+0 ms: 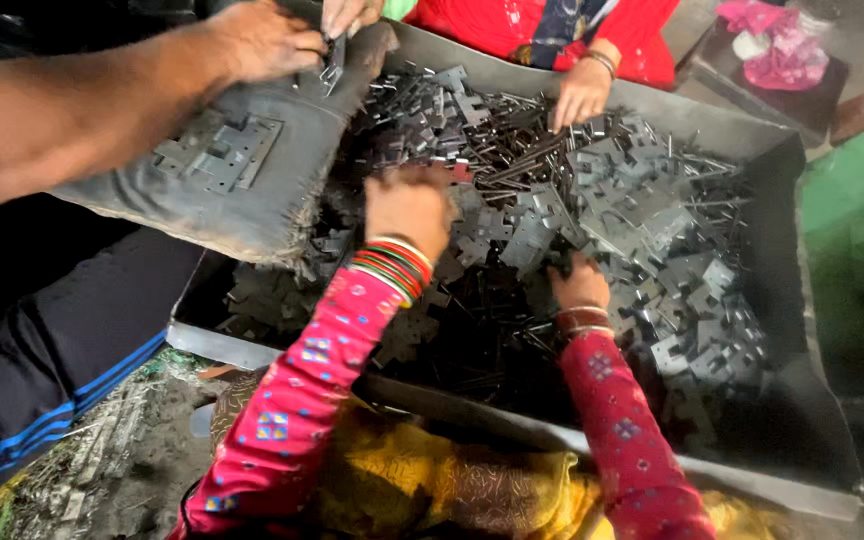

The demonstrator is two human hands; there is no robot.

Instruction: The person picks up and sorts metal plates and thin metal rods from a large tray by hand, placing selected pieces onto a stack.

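From my remote view: a co-worker's bare forearm (62,110) lies over a grey cloth pad (222,170) carrying flat metal plates (220,152). My left hand (410,208), bangles at the wrist, is sunk in the heap of metal pieces (592,220) filling the metal tray (752,130); whether it grips anything I cannot tell. My right hand (578,283) is likewise buried, grip unclear. Another person's hand (582,95) rests on the far pins.
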